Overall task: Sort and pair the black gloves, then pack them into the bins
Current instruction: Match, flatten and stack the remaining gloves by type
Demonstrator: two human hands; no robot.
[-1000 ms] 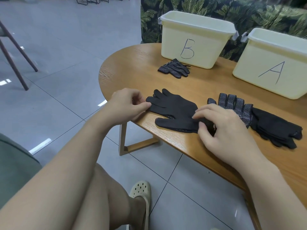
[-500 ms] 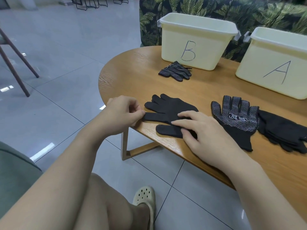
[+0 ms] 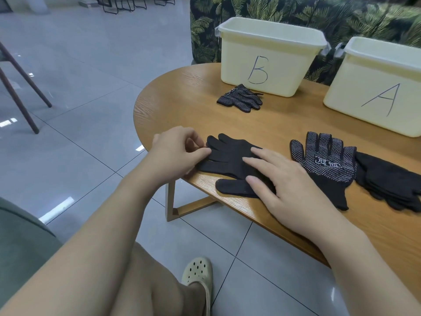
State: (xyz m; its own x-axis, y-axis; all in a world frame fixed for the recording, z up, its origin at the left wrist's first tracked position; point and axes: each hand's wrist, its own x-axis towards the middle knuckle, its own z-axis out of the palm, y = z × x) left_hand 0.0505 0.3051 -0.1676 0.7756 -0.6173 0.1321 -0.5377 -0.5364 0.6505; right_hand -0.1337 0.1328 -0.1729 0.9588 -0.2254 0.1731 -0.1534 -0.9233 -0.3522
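Table: oval, orange-brown wood grain, its near edge running under your wrists; one wooden leg frame shows below it.

Plain black glove: flat near the table edge, its fingertips pointing toward your left hand; your right hand lies on it with fingers straight and spread, palm down, pressing its cuff end; your left hand has its fingers curled, thumb and forefinger pinching the glove's fingertips.

Dotted glove: black with white dots and a white label, flat, just beyond your right hand's knuckles on the little-finger side, its fingers pointing toward the bins.

Dark glove pile: past the dotted glove, farther from your right fingers, touching its cuff side; the count of gloves in it cannot be told.

Dotted glove bundle: well ahead of your right fingertips, just in front of bin B.

Bin B: pale yellow plastic, hand-lettered B, standing at the far side of the table; bin A, same make, lettered A, beside it to the right; their insides are hidden.

Room: grey glossy floor tiles with light reflections; a leaf-print panel behind the bins; dark chair legs at left; a green seat cushion and your cream perforated shoe below.
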